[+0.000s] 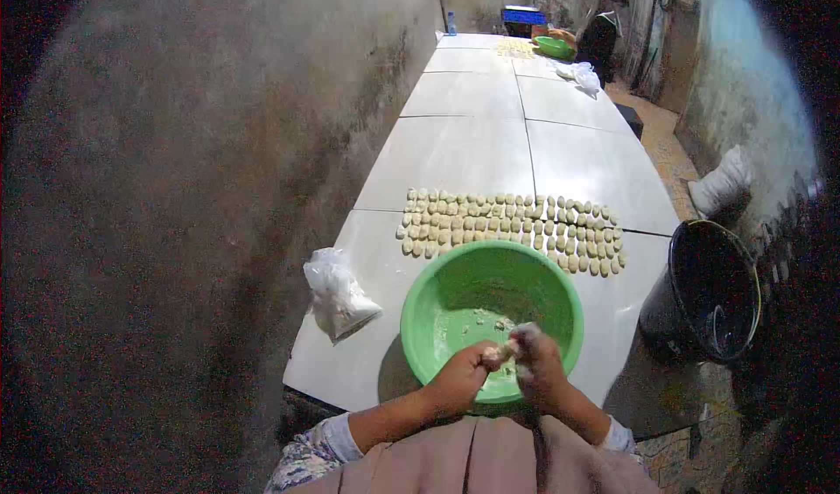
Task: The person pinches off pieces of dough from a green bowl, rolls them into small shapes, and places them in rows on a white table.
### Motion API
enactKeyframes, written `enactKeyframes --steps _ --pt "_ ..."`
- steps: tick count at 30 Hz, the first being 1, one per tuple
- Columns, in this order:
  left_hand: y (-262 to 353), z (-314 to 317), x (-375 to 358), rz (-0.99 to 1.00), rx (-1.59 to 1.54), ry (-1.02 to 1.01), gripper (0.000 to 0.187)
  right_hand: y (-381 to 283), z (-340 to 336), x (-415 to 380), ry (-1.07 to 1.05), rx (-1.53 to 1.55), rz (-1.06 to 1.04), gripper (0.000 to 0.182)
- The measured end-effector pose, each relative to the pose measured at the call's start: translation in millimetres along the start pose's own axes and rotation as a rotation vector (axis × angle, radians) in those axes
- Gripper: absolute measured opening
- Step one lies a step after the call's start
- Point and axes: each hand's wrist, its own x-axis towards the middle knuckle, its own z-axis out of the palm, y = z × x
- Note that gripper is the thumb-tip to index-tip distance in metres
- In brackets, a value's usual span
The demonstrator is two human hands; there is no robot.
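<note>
Over the near side of a green basin (437, 275), my left hand (464, 373) and my right hand (540, 363) meet, fingers closed around a small pale lump of dough (500, 352) between them. Whitish residue coats the fingers of my right hand. Small dough scraps (479, 322) lie on the basin's floor. Just beyond the basin, several rows of small oval dough pieces (512, 218) are laid out on the white tabletop (464, 153).
A plastic bag of white powder (339, 294) lies left of the basin. A black bucket (713, 293) stands to the right. Further off are a white plastic bag (581, 76), another green basin (554, 48), a blue crate (523, 16) and a person in dark clothing (598, 43).
</note>
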Motion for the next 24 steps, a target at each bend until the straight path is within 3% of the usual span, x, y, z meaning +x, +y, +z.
enactKeyframes --steps 1,2,3,5,6,8,13,15,17,19,21,23,24 --pt "0 0 -2 0.013 -0.084 0.057 0.026 3 -1 0 0.077 0.215 0.049 0.019" --pt "1 -4 -4 0.047 -0.153 0.062 0.026 6 -4 8 0.280 0.167 0.035 0.016" --pt "1 -7 -4 0.046 -0.157 0.058 0.026 1 -18 12 0.293 0.302 0.211 0.012" --pt "4 -11 -3 -0.090 -0.385 0.078 0.025 -9 -38 15 0.132 0.209 0.197 0.013" --pt "12 -11 -4 -0.235 -0.454 0.089 0.027 -8 -37 13 -0.026 0.011 0.108 0.016" --pt "19 -11 -2 -0.242 -0.502 0.060 0.029 -25 -35 16 -0.371 -0.335 0.005 0.023" --pt "13 -11 -1 -0.201 -0.566 -0.013 0.043 -27 -34 14 -0.257 -0.233 0.010 0.036" --pt "6 -11 -1 -0.211 -0.662 -0.026 0.052 -40 -34 16 -0.145 0.159 0.026 0.045" --pt "12 -14 -3 -0.358 -0.453 -0.104 0.063 -34 -28 13 -0.182 0.062 -0.009 0.055" --pt "20 -11 -8 -0.410 -0.358 -0.080 0.072 -34 -24 18 -0.363 -0.031 -0.182 0.043" --pt "12 -9 -7 -0.214 -0.110 -0.128 0.073 -36 -25 17 -0.362 -0.135 -0.146 0.033" --pt "21 -12 -11 -0.237 -0.177 -0.168 0.075 -23 -16 14 -0.273 -0.042 -0.104 0.026" --pt "22 -14 -11 -0.154 -0.156 -0.207 0.073 -25 -13 14 -0.170 0.052 -0.109 0.019"
